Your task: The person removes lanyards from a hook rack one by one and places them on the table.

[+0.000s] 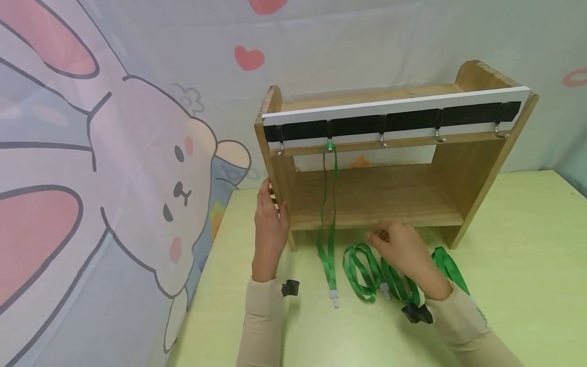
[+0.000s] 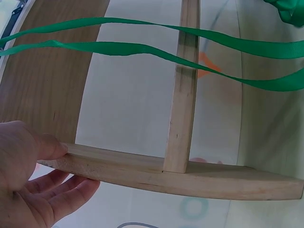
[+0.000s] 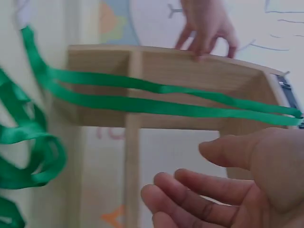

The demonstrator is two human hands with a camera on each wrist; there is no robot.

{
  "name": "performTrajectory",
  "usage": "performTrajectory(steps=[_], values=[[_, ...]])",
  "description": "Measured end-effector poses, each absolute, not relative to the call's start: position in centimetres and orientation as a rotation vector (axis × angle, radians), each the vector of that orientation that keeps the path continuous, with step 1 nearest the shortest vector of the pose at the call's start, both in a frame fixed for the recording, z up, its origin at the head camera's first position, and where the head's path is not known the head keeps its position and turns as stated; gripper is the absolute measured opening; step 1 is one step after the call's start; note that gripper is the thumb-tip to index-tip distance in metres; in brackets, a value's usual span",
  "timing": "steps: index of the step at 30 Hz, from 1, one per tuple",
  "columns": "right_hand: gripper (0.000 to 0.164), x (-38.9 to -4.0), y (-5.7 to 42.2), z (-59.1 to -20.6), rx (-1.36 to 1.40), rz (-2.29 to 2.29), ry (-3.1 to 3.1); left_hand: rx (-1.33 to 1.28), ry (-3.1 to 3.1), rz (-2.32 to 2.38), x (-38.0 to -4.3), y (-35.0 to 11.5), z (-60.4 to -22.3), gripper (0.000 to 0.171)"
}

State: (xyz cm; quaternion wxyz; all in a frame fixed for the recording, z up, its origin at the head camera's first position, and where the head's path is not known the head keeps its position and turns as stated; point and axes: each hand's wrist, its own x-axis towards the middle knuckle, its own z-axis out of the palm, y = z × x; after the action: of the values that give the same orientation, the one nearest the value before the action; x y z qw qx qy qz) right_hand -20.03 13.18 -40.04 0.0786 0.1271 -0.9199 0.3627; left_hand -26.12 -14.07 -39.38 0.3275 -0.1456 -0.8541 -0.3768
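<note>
Head view: left hand (image 1: 269, 224) on rack (image 1: 281, 188)

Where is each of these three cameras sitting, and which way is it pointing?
Head: worn on the head, looking forward and down at the wooden rack; both hands and sleeves show.
Left wrist: on the left wrist, facing the rack's side panel; the left hand touches it.
Right wrist: on the right wrist, facing the rack; the right hand shows, fingers relaxed.
Shared: all three show the hanging green strap.
</note>
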Motion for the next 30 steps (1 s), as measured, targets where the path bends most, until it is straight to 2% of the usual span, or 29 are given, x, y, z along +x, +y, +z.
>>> performTrajectory(steps=[15,30], values=[[0.013,-21.3,10.3,-36.7,0.452,1.316,-2.214,-0.377,-2.246,-0.971,-26.1,-14.1,-39.5,0.060],[0.031,-22.9,6.9,-34.0,0.379,1.459,-1.996,-0.375,-2.254,-0.983,-26.1,-14.3,-39.5,0.059]])
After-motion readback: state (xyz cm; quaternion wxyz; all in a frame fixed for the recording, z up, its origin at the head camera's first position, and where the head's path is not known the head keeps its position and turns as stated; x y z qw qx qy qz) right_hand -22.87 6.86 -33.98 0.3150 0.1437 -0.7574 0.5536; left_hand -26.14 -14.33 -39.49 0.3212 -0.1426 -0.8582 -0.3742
